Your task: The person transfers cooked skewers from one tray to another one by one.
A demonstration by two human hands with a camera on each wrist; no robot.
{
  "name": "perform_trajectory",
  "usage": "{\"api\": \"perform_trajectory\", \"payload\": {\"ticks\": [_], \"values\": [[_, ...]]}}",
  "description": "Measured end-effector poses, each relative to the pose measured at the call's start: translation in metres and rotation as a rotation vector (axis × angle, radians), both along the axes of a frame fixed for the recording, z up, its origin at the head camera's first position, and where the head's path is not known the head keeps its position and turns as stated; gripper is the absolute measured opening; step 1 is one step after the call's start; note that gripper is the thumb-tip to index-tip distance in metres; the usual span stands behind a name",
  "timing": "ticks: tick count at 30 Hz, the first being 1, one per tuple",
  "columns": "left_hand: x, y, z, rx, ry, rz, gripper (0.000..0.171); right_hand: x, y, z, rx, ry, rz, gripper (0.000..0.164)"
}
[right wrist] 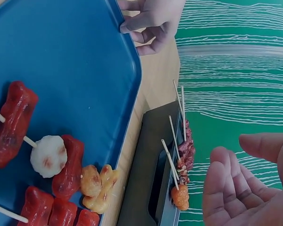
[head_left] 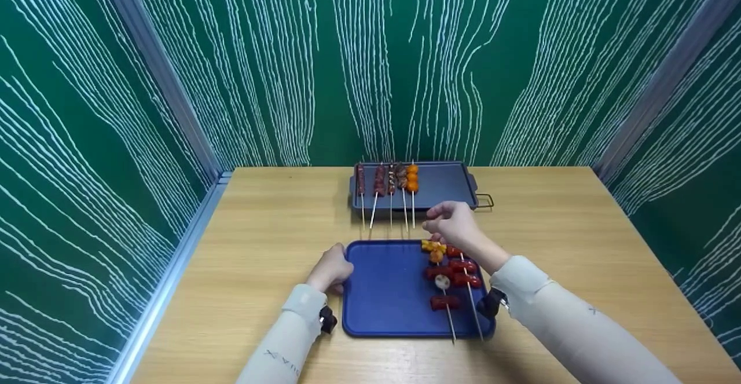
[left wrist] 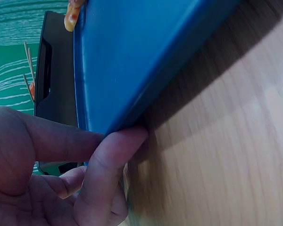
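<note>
My left hand [head_left: 332,267] pinches the far left corner of a blue tray [head_left: 379,291]; in the left wrist view its thumb and finger [left wrist: 118,146] hold the tray's edge. My right hand [head_left: 456,226] hovers over the tray's far right corner, between tray and grill plate, thumb apart from the fingers and nothing in its grasp. On the tray's right side lie two skewers: one with red sausage-like pieces [head_left: 463,266], the other mixing dark red pieces [head_left: 444,302], a round white slice [head_left: 442,281] and a yellow flower-shaped piece [head_left: 433,246].
Behind the tray stands a dark rectangular grill plate [head_left: 443,184] with a wire handle [head_left: 485,200] on its right. Several skewers lie along its left half, including dark meat [head_left: 380,180] and orange balls [head_left: 412,178], their sticks jutting over the front edge. Green patterned panels [head_left: 278,71] enclose the wooden table [head_left: 260,227].
</note>
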State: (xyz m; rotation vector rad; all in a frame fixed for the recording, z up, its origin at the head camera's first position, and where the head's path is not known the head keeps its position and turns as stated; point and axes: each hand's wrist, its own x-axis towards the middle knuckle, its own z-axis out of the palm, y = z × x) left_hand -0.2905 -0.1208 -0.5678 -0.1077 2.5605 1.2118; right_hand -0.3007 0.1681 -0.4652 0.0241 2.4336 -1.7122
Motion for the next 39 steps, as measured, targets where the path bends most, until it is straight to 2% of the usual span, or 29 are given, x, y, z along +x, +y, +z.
{"api": "perform_trajectory", "payload": {"ticks": [6,12,21,22,25,29,32,35,39], "values": [[0.000,0.001,-0.001,-0.004,0.005,0.006,0.022,-0.007,-0.003,-0.005,0.012,0.040,-0.031,0.028],[0.000,0.001,-0.001,-0.006,0.005,0.012,0.014,-0.013,-0.003,-0.013,-0.021,0.048,-0.042,0.029],[-0.002,0.000,-0.003,0.001,0.002,0.008,0.013,-0.021,-0.004,-0.022,-0.035,0.061,-0.055,0.030],[-0.004,0.000,-0.005,0.008,-0.006,0.011,0.013,-0.022,-0.004,-0.023,-0.037,0.060,-0.053,0.030],[-0.015,-0.004,-0.022,0.012,-0.005,-0.003,0.011,-0.025,-0.005,-0.025,-0.063,0.049,-0.054,0.030],[-0.029,-0.009,-0.046,0.000,-0.007,-0.024,0.012,-0.028,-0.005,-0.029,-0.086,0.039,-0.044,0.038],[-0.032,-0.010,-0.051,0.012,-0.017,-0.018,0.014,-0.031,-0.005,-0.031,-0.102,0.034,-0.036,0.044],[-0.030,-0.010,-0.049,0.030,0.001,-0.015,0.015,-0.034,-0.006,-0.034,-0.126,0.021,-0.029,0.046],[-0.016,-0.006,-0.027,0.022,0.016,-0.016,0.016,-0.038,-0.007,-0.038,-0.148,-0.013,-0.020,0.050]]}}
